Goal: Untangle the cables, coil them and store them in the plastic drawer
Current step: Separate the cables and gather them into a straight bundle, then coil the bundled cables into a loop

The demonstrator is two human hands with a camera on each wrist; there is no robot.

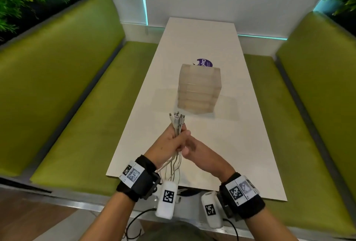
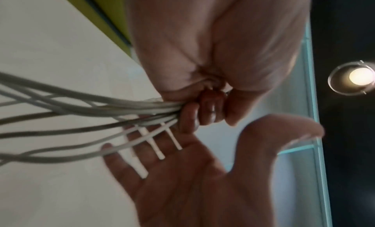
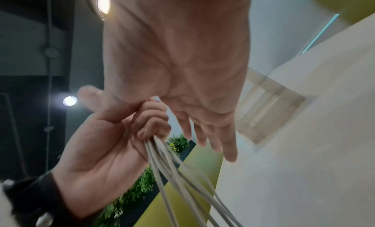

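Several white cables (image 1: 177,123) form one bundle, their connector ends sticking up toward the drawer unit. My left hand (image 1: 171,140) grips the bundle in a fist above the near end of the table. Their loose lengths hang down from the fist toward my wrists. In the left wrist view, curled fingers (image 2: 202,115) clamp the cables (image 2: 81,105), and my right hand (image 2: 192,174) lies flat-palmed beside them. My right hand (image 1: 194,148) is against the left fist with straight fingers (image 3: 202,134), holding nothing. The translucent plastic drawer unit (image 1: 199,88) stands mid-table, its drawers pushed in.
The white table (image 1: 231,144) runs away from me between two green benches (image 1: 77,106) (image 1: 289,115). A purple round sticker (image 1: 205,62) lies behind the drawer unit. Plants line the upper left and right corners.
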